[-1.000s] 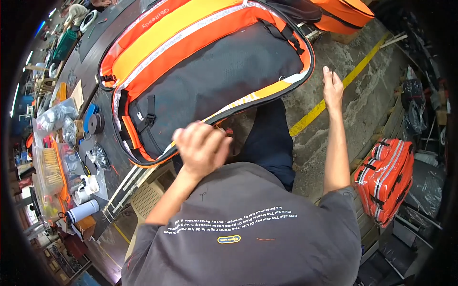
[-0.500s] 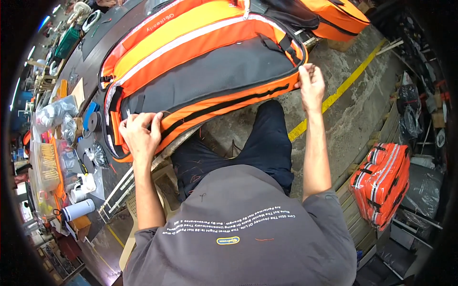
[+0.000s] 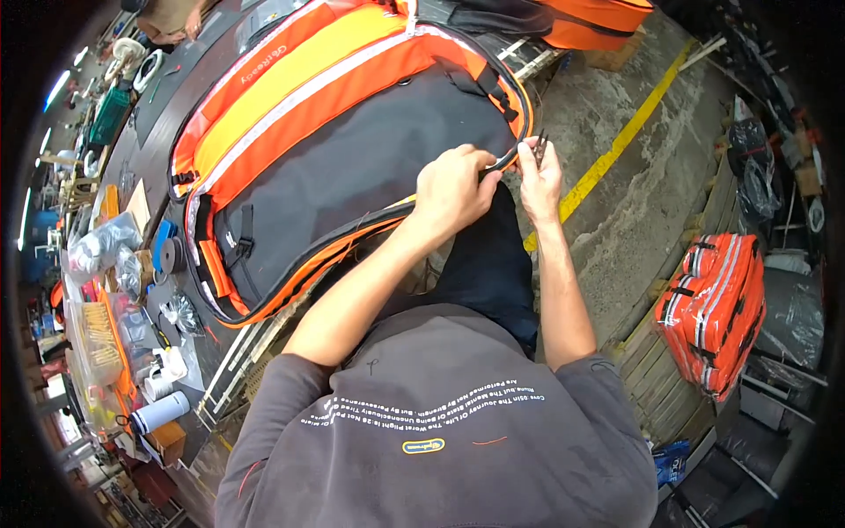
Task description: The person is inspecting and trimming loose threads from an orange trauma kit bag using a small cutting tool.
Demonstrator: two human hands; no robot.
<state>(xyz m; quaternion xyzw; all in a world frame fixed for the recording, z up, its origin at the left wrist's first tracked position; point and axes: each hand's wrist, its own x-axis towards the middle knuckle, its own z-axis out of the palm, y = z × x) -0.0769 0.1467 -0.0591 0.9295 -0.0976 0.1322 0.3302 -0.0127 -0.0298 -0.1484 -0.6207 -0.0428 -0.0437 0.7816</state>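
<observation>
A large orange, yellow and black bag [image 3: 352, 150] lies on the dark worktable [image 3: 189, 79] in front of me. My left hand [image 3: 453, 189] pinches the bag's black zipper edge at its near right corner. Just to the right of that corner, my right hand [image 3: 539, 172] holds a small dark tool, like snips, with its tips at the same edge. Both hands are close together, almost touching. The tool's tips are partly hidden by my fingers.
Clutter lines the table's left edge: plastic bags [image 3: 97, 255], a blue tape roll [image 3: 163, 251], a white cup [image 3: 158, 412]. More orange bags [image 3: 713, 308] are stacked on pallets at the right. A yellow floor line [image 3: 616, 145] crosses the concrete floor. A second orange bag [image 3: 590, 22] lies behind.
My left hand has moved from the bag's near left corner across to its near right corner. My right hand now holds a small tool at that edge. The bag shifted slightly.
</observation>
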